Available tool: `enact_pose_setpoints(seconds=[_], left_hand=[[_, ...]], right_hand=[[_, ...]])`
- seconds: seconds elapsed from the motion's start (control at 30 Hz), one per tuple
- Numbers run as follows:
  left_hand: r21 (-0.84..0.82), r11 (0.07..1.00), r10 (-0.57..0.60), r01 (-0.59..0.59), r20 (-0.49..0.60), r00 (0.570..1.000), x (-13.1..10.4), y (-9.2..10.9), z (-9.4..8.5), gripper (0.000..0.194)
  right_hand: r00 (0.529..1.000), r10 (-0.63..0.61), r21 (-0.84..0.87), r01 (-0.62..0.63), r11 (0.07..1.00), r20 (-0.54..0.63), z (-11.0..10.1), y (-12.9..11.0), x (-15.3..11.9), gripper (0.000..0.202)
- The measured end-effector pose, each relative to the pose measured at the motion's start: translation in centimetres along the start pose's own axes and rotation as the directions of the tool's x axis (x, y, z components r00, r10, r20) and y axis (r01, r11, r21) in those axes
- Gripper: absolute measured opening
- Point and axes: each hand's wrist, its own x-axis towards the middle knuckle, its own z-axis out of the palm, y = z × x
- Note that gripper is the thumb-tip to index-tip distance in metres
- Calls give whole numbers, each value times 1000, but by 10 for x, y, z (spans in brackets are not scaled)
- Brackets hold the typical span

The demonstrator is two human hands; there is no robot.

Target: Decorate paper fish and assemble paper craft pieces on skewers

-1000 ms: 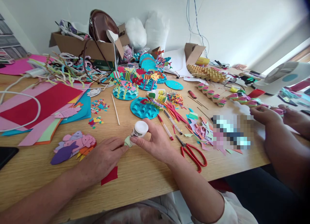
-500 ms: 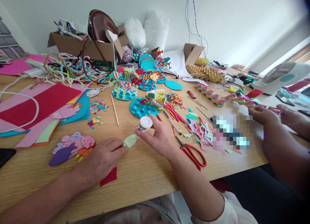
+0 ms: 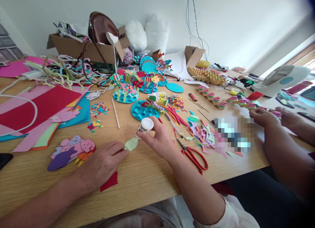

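Observation:
My left hand (image 3: 102,164) rests on the table with its fingers closed on the tail end of a pale green paper fish (image 3: 131,144). In my right hand (image 3: 159,138) is a small white glue bottle (image 3: 145,125), tipped over so its base faces up. Its nozzle end is at the right end of the paper fish; whether they touch I cannot tell. Under my left wrist a red paper piece (image 3: 109,182) sticks out. Red-handled scissors (image 3: 194,157) lie right of my right forearm. A pile of paper fish (image 3: 71,151) in purple, pink and orange lies to the left.
Blue round bases with paper fish (image 3: 126,95) stand at the centre back. Coloured paper sheets (image 3: 44,106) and a white cable (image 3: 34,104) lie left. Paper scraps (image 3: 204,134) and a pen (image 3: 173,125) are at right. Another person's hands (image 3: 267,121) work at the far right, near a white fan (image 3: 283,78).
The view has shifted slightly. Both hands keep nearly the same pose, with the tipped bottle still at the end of the green paper fish.

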Motion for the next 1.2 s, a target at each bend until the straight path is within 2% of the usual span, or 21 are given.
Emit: enact_pose_setpoints(seconds=[0.2,0.33,0.5,0.63,0.87,1.0,1.2], left_hand=[[19,1000,12,-11,-22,1000,0,0,0,31],[16,1000,18,-19,5,1000,1,1,-1,31],[21,1000,-8,7,40,999,1,1,-3,33],[11,1000,-21,20,57,998,1,0,-3,33],[33,999,-14,12,54,998,2,0,-3,34],[33,999,-2,0,58,998,2,0,-4,34],[74,997,31,-32,22,999,3,2,-5,36]], right_hand=[[999,3,4,-3,1000,51,1,-1,1,20],[999,18,8,-18,1000,32,2,-2,1,21],[996,-12,97,3,995,92,7,-4,1,20],[996,-10,127,-1,992,90,11,-4,0,22],[992,-58,198,36,979,111,17,-5,-1,26],[994,-40,203,19,979,103,17,-4,0,26],[990,-75,217,49,975,117,18,-5,0,25]])
